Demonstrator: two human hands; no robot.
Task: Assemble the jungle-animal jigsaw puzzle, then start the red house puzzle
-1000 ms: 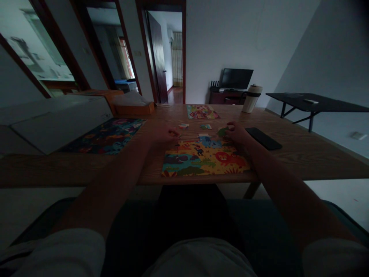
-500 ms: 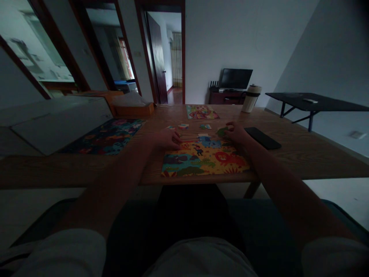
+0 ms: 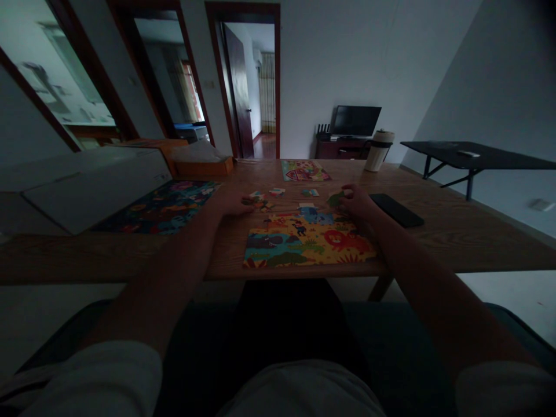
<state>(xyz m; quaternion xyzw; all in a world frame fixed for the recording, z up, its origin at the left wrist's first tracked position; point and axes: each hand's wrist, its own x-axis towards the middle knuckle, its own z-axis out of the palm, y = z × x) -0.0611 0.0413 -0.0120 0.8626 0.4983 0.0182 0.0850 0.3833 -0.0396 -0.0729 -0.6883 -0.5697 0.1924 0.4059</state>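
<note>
A colourful animal jigsaw puzzle (image 3: 308,240) lies at the near edge of the wooden table (image 3: 434,231). My left hand (image 3: 234,202) rests beyond its top left corner, fingers curled onto loose puzzle pieces (image 3: 260,201). At the puzzle's top right corner, my right hand (image 3: 358,201) pinches a green puzzle piece (image 3: 335,200). Further loose pieces (image 3: 310,191) lie just beyond the puzzle. The room is dim, so finger detail is faint.
A black phone (image 3: 396,209) lies right of my right hand. A second, darker puzzle (image 3: 163,204) sits at the left by a white box (image 3: 87,182). A third puzzle (image 3: 304,170) and a lidded cup (image 3: 379,149) stand at the far side.
My left hand has moved away from the puzzle's top left edge, back and left onto the loose pieces. The right hand has stayed in place with the green piece.
</note>
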